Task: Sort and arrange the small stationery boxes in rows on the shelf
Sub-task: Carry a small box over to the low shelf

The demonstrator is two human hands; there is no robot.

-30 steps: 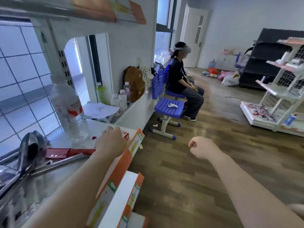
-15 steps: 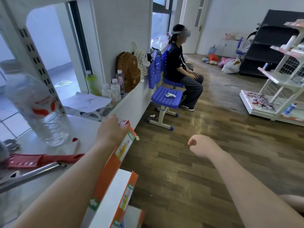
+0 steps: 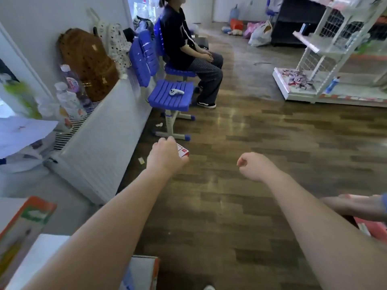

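Lifted off the counter, left hand (image 3: pixel 165 156) grips small box (image 3: pixel 182 151) (long axis seemingly rightward).

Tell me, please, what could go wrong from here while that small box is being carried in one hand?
The left hand grips the small red-and-white box over bare wooden floor, mostly hiding it; if the grip slips, it could drop. The right hand is curled and holds nothing, so it gives no support. Someone else's arm reaches in at right and might be bumped.
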